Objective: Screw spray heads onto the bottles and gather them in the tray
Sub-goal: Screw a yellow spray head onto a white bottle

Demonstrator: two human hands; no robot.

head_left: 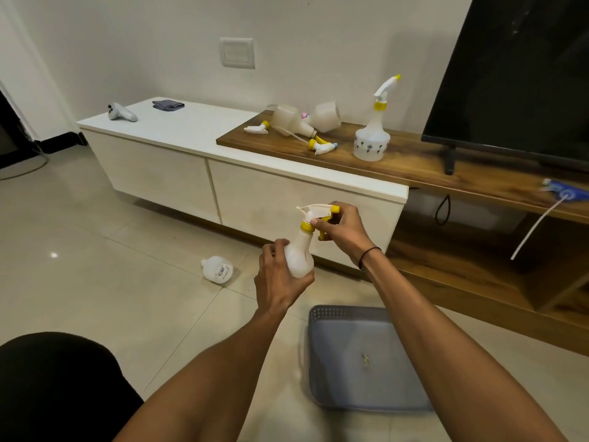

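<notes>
My left hand (278, 272) grips the body of a translucent white bottle (299, 254) held above the floor. My right hand (341, 227) pinches the white and yellow spray head (318, 213) that sits on the bottle's neck. A grey perforated tray (360, 358) lies on the floor below my right forearm, holding only a small scrap. On the wooden shelf stand an assembled spray bottle (372, 135), two bottles lying on their sides (306, 118) and two loose spray heads (257, 128) (322, 145). Another white bottle (217, 270) lies on the floor tiles.
A white cabinet (197, 154) holds a white controller (121, 112) and a folded grey cloth (168, 105). A dark TV screen (516, 81) stands on the wooden shelf at right. A blue tool with a white tube (561, 193) lies at the shelf's edge. My dark-clothed knee (57, 387) fills the lower left.
</notes>
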